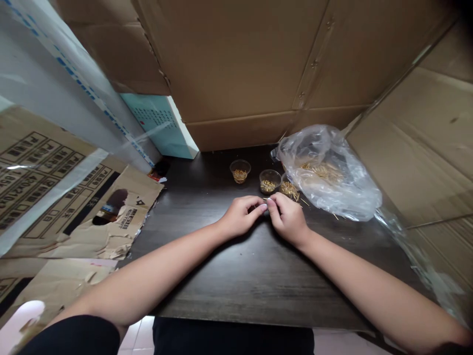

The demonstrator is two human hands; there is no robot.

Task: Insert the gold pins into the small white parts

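Observation:
My left hand (242, 214) and my right hand (287, 217) meet at the middle of a dark wooden table (240, 276), fingertips pinched together over something too small to make out. Just beyond them stand two small clear cups (240, 171) (269, 180) holding gold pins. A loose heap of gold pins (290, 190) lies right of the cups, next to my right hand. A crumpled clear plastic bag (328, 172) with more gold pins inside lies at the right.
Cardboard boxes (240, 64) wall in the table at the back and the right (424, 148). A teal box (162, 125) stands at the back left. Torn printed cardboard (92, 212) and plastic sheeting (55, 98) lean on the left. Tiled floor shows below the table's near edge.

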